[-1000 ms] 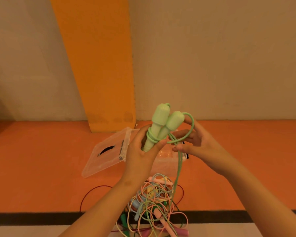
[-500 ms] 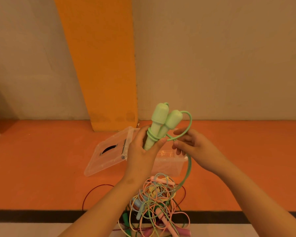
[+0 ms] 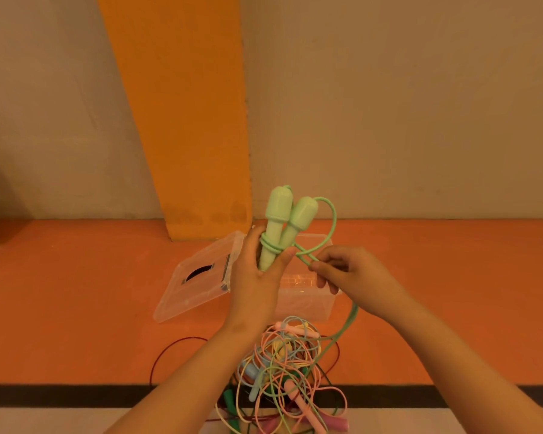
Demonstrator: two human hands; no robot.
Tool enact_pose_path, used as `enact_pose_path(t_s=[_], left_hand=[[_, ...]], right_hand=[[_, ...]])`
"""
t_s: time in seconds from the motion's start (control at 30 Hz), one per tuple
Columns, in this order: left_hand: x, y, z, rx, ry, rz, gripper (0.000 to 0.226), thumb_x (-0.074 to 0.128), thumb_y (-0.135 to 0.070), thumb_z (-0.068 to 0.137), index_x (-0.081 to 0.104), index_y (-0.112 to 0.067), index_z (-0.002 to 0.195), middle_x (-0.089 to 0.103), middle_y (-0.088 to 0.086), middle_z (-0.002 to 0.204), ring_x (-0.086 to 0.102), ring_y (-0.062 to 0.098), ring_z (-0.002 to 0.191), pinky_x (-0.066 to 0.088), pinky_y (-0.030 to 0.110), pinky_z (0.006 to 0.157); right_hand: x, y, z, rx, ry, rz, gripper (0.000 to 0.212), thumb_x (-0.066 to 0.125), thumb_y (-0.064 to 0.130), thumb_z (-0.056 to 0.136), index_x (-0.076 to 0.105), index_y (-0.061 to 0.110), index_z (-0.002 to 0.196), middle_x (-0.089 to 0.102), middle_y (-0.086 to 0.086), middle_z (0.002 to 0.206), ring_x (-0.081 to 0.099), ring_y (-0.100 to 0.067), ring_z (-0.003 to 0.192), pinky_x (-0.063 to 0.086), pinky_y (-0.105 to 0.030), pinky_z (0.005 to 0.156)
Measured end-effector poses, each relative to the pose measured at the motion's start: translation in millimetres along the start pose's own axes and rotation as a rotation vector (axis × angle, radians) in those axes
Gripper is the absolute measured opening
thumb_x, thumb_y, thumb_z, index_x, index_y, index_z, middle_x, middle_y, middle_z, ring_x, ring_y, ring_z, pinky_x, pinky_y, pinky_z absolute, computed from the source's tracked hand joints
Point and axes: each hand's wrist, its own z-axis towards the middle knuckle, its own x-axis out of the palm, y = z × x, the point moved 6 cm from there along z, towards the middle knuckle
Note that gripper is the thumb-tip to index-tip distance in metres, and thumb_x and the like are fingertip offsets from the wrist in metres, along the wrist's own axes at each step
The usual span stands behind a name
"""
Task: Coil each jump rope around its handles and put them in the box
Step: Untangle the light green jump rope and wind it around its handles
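My left hand (image 3: 257, 277) grips the two light green handles (image 3: 284, 225) of a jump rope upright, side by side, with a couple of turns of cord round their lower part. My right hand (image 3: 348, 272) pinches the green cord (image 3: 328, 233), which loops from the handle tops down to my fingers. The rest of that cord (image 3: 347, 324) trails down into a tangled pile of ropes (image 3: 286, 371). Behind my hands stands a clear plastic box (image 3: 308, 302), open.
The box's clear lid (image 3: 201, 277) lies tilted against its left side. The pile holds pink, blue, yellow, green and dark red ropes on the orange floor. An orange pillar (image 3: 188, 136) rises against the wall behind. A black stripe (image 3: 76, 394) crosses the floor near me.
My right hand has moved down and to the right with the green cord, drawing the loop lower beside the handles. My left hand holds the handles where they were.
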Motion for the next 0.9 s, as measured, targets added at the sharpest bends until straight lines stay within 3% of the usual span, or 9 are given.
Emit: enact_pose_path(t_s=[0.17,0.3,0.4,0.53,0.6,0.7,0.8,0.9], left_hand=[[-6,11,5,-0.032,-0.037,0.081,0.018,0.07,-0.024,0.087,0.058,-0.038,0.092,0.056,-0.006,0.075,0.048,0.01,0.06,0.038,0.033,0.059],[-4,19,4,-0.054,0.016,0.188,0.018,0.071,-0.027,0.085,0.059,-0.037,0.093,0.06,-0.011,0.079,0.054,0.009,0.066,0.043,0.038,0.061],[-1,20,2,-0.039,0.152,0.39,0.028,0.067,-0.042,0.081,0.059,-0.03,0.104,0.065,-0.01,0.092,0.062,0.012,0.085,0.05,0.046,0.074],[7,16,-3,-0.038,0.291,0.725,0.029,0.066,-0.044,0.085,0.055,-0.029,0.107,0.062,-0.007,0.082,0.061,0.019,0.079,0.049,0.039,0.065],[12,14,-7,-0.016,0.328,0.867,0.03,0.062,-0.049,0.087,0.051,-0.03,0.107,0.055,-0.008,0.078,0.059,0.022,0.079,0.04,0.035,0.059],[14,17,-6,-0.04,0.369,0.873,0.028,0.062,-0.051,0.086,0.048,-0.03,0.098,0.054,-0.006,0.076,0.059,0.024,0.077,0.036,0.034,0.057],[15,20,-5,-0.121,0.449,0.773,0.026,0.067,-0.047,0.082,0.054,-0.027,0.093,0.059,-0.006,0.077,0.059,0.021,0.076,0.041,0.035,0.06],[17,22,-5,-0.16,0.568,0.614,0.022,0.074,-0.04,0.078,0.06,-0.025,0.087,0.058,-0.006,0.073,0.057,0.018,0.073,0.043,0.038,0.063]], right_hand=[[-2,12,-3,-0.118,0.01,-0.226,0.006,0.063,0.013,0.09,0.067,0.018,0.087,0.06,0.009,0.062,0.054,0.002,0.053,0.038,-0.014,0.055],[-3,20,-6,-0.235,-0.037,-0.402,0.01,0.063,0.016,0.09,0.071,0.015,0.095,0.067,-0.001,0.079,0.056,-0.014,0.069,0.043,-0.034,0.066],[-4,22,-9,-0.321,-0.067,-0.489,0.015,0.06,0.021,0.09,0.071,0.017,0.098,0.067,0.0,0.088,0.061,-0.021,0.083,0.049,-0.041,0.068],[0,27,-11,-0.422,-0.071,-0.632,0.019,0.055,0.026,0.083,0.071,0.015,0.087,0.067,-0.002,0.082,0.063,-0.024,0.08,0.049,-0.038,0.061],[4,25,-10,-0.41,-0.031,-0.691,0.015,0.058,0.023,0.086,0.07,0.013,0.089,0.067,-0.004,0.085,0.062,-0.024,0.084,0.047,-0.038,0.064],[5,25,-11,-0.421,-0.032,-0.707,0.016,0.057,0.024,0.084,0.069,0.014,0.084,0.066,-0.004,0.081,0.062,-0.025,0.081,0.049,-0.04,0.06],[6,32,-14,-0.461,-0.056,-0.689,0.008,0.061,0.023,0.073,0.067,0.017,0.075,0.063,0.001,0.071,0.062,-0.021,0.067,0.047,-0.032,0.05],[10,36,-15,-0.488,0.004,-0.612,0.006,0.066,0.02,0.07,0.066,0.015,0.073,0.064,0.0,0.07,0.061,-0.019,0.067,0.044,-0.027,0.057]])
